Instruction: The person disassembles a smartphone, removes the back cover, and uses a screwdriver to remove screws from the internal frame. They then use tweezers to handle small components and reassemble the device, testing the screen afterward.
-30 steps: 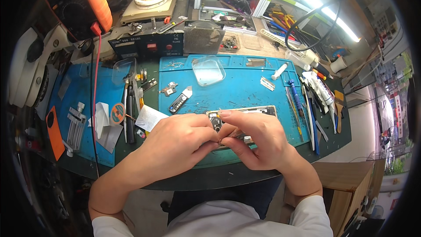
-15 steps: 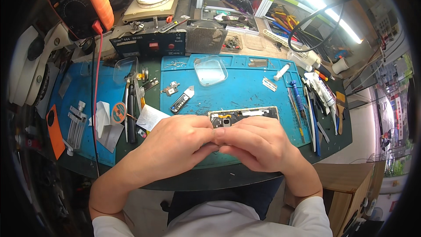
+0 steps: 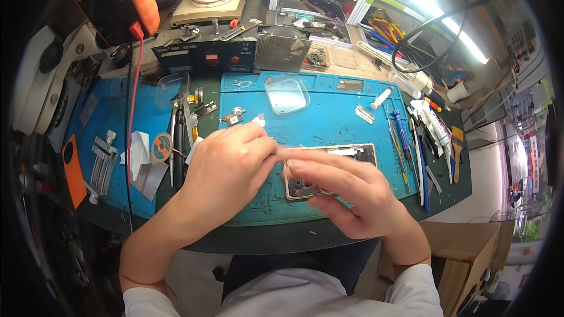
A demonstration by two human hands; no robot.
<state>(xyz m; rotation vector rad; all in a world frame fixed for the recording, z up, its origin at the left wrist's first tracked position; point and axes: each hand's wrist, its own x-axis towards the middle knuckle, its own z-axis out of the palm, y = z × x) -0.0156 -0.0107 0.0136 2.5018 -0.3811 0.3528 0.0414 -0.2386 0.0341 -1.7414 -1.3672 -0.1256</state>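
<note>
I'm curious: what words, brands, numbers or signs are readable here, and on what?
Box: white lettering, partly legible; I won't copy it out.
White tube: dark print, blurred.
Reel: label print too small to read.
Red sign, far right: pale marks, too small.
Open phone: no readable text.

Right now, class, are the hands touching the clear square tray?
Apart: the head view shows blue mat between the clear tray and both left hand and right hand.

Observe left hand (image 3: 232, 158) with bent fingers, close to right hand (image 3: 349, 185); cannot judge contact through blur. Note opened phone-like device (image 3: 298, 190) partly under right hand on blue mat (image 3: 332, 126), clear plastic tray (image 3: 287, 97) beyond, orange spool (image 3: 161, 148) at left.
</note>
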